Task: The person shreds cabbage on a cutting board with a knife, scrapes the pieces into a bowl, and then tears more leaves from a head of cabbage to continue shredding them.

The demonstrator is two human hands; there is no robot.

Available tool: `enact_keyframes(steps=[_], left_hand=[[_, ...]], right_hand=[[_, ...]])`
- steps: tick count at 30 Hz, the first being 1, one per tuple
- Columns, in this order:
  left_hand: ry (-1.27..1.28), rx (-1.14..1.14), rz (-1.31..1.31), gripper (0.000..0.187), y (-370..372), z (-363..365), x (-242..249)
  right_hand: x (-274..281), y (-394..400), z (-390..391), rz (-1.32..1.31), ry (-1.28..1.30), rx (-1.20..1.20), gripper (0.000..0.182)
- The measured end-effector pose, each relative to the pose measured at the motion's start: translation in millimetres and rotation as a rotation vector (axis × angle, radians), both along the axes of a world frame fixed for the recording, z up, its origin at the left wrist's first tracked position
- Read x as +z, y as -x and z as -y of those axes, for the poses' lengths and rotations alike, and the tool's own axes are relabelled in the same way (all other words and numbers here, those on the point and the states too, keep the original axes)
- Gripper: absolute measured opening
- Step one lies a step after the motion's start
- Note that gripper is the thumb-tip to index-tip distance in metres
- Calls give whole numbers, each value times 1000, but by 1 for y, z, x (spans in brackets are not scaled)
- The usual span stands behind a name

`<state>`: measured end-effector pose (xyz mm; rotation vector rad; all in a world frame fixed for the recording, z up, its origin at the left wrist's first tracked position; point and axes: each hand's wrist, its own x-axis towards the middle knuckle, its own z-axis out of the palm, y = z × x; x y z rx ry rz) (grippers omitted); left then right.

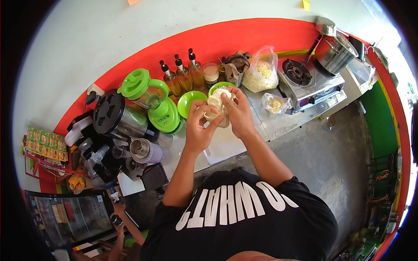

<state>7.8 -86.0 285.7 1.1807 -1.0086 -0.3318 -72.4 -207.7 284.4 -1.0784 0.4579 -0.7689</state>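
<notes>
Between my two hands is a pale, whitish, crumpled bundle [217, 102], held up over the counter; what it is exactly cannot be made out. My left hand [200, 122] has its fingers bent against its lower left side. My right hand [237, 112] pinches it from the right with thumb and fingers. Behind the bundle a green bowl [222, 84] is partly hidden. Another green bowl [190, 102] lies just left of it. Below my hands a white cutting board [224, 148] rests on the counter.
A green blender [163, 114], oil bottles [183, 76] and a large metal jug [126, 119] stand left. To the right are a bag of pale shreds [262, 74], a small bag [276, 104], a gas stove [309, 85] and a pot [335, 54]. Another person's arms [124, 222] show at lower left.
</notes>
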Motion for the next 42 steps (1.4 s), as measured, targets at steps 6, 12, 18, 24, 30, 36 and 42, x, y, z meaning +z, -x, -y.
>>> enact_keyframes(steps=[6, 12, 18, 24, 30, 36, 42], left_hand=[[-87, -84, 23, 19, -9, -9, 4], [-122, -34, -24, 17, -9, -5, -6], [-94, -2, 16, 41, -8, -2, -5], [-114, -171, -13, 60, 8, 30, -17], [-256, -283, 199, 65, 41, 75, -21], [-320, -572, 258, 63, 85, 123, -7], [-189, -630, 266, 48, 151, 167, -15]], right_hand=[[7, 4, 3, -112, 147, 175, 56], [-3, -2, -1, -111, 103, 108, 52], [-11, 7, 15, -53, -104, 211, 49], [-17, 38, 33, 59, -310, 171, 43], [-34, 93, 60, 189, -489, 88, 49], [-37, 156, 80, 255, -521, -69, 48], [-40, 219, 106, 292, -519, -197, 46]])
